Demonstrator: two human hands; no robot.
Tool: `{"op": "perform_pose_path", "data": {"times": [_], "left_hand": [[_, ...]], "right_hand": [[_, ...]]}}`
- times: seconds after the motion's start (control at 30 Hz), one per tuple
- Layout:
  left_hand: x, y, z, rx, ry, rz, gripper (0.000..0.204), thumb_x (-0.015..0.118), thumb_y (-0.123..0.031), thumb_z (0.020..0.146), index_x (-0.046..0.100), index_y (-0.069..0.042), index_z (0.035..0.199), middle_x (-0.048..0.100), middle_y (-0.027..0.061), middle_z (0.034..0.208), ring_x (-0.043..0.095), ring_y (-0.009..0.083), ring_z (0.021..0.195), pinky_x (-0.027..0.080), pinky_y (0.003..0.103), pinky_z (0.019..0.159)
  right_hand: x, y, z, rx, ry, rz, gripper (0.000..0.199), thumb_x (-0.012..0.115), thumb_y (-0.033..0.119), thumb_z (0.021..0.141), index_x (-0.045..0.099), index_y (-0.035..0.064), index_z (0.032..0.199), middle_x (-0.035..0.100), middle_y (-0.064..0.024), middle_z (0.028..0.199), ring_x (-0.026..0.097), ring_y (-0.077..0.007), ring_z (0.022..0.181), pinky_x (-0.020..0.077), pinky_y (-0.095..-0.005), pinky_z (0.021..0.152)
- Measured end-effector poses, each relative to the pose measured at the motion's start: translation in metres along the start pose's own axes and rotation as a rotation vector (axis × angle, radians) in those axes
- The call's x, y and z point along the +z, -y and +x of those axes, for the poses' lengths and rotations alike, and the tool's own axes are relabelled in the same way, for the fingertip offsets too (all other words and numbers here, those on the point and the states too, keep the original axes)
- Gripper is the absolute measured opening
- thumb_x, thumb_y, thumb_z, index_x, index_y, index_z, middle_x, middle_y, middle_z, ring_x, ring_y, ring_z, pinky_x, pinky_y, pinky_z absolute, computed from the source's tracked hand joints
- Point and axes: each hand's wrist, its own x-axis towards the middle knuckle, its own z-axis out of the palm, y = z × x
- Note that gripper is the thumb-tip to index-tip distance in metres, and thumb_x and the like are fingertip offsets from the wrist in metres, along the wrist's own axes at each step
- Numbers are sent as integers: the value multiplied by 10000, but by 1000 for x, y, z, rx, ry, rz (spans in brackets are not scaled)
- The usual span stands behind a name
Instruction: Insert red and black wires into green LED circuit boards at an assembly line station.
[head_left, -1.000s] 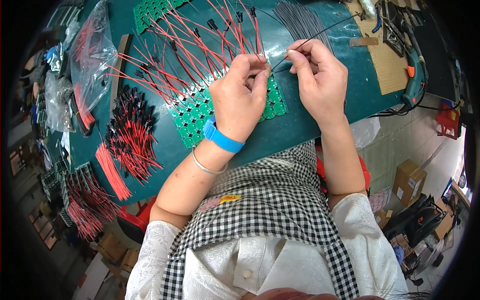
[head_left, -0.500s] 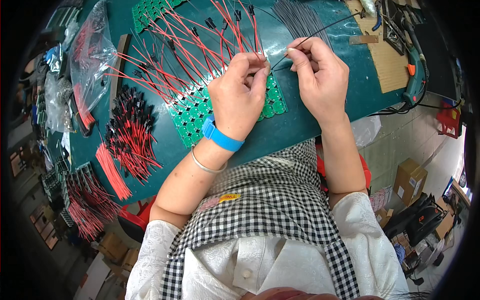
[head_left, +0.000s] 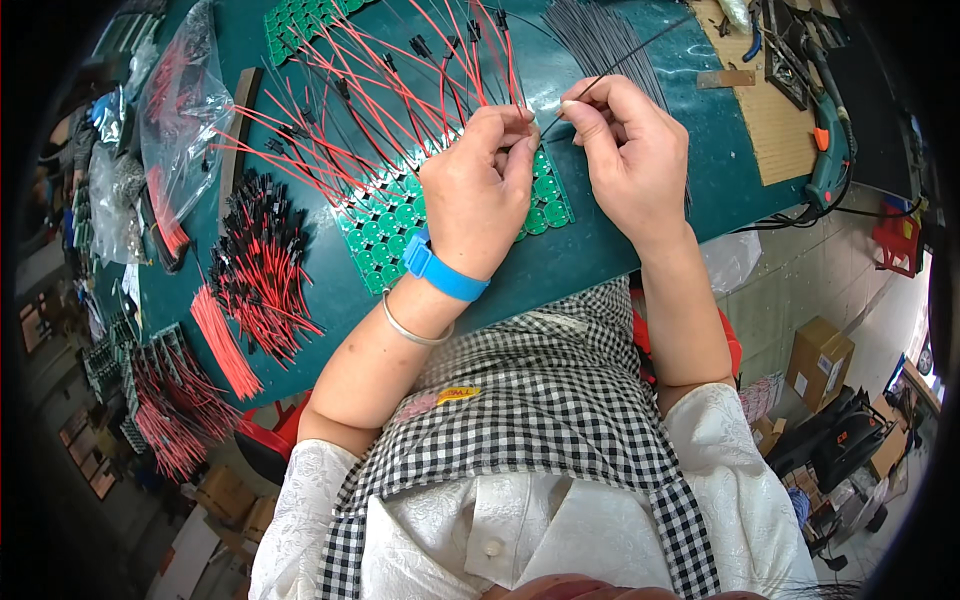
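Note:
My left hand (head_left: 473, 190) is closed in a pinch over the far right part of the green circuit board panel (head_left: 385, 245). What its fingertips hold is hidden; a red wire comes down to them from above. Close by on the right, my right hand (head_left: 635, 150) pinches a thin black wire (head_left: 640, 48). One end of that wire slants down toward the left fingertips, and the rest reaches up to the right. Red and black wires with small black connectors (head_left: 390, 62) stand and lean across the panel's far part.
Loose black wires (head_left: 615, 50) lie beyond my right hand. To the left are a pile of connector leads (head_left: 262, 270), a bundle of red wires (head_left: 225, 342) and a clear plastic bag (head_left: 185, 120). A green-handled tool (head_left: 826, 150) with a cable lies at the right edge.
My right hand has moved slightly left, closer to my left hand, and the black wire's upper end has shifted left with it. My left hand has hardly moved.

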Motion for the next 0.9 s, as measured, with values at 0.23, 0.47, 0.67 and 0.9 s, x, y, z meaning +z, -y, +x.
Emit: {"op": "perform_pose_path", "data": {"times": [0.23,0.47,0.67,0.9], "left_hand": [[-11,4,-2,135,-15,88,348,658,18,895,651,-6,1242,749,167,919,717,237,650,563,318,581],[-45,16,-19,327,-182,1,510,617,11,816,552,54,1320,668,263,1148,696,396,951,589,437,761],[-118,-1,-38,266,-257,79,457,653,18,813,568,31,1262,681,202,1064,693,380,864,576,433,691],[-195,32,-64,187,-288,497,355,819,-140,700,687,-58,1019,637,71,1079,571,287,1036,469,448,893]], "right_hand": [[10,10,4,-1,132,-72,125,706,61,872,684,15,987,710,-133,874,691,-269,719,537,-344,642],[38,15,-27,146,196,-74,258,688,-3,903,670,-25,1160,727,-108,978,699,-151,883,562,-298,797],[34,17,-34,138,250,-137,161,686,43,936,616,-16,1070,668,-69,886,635,-125,805,537,-272,724],[28,15,-29,111,250,-308,106,666,56,951,593,-17,970,585,-38,821,545,-104,738,487,-247,650]]}}
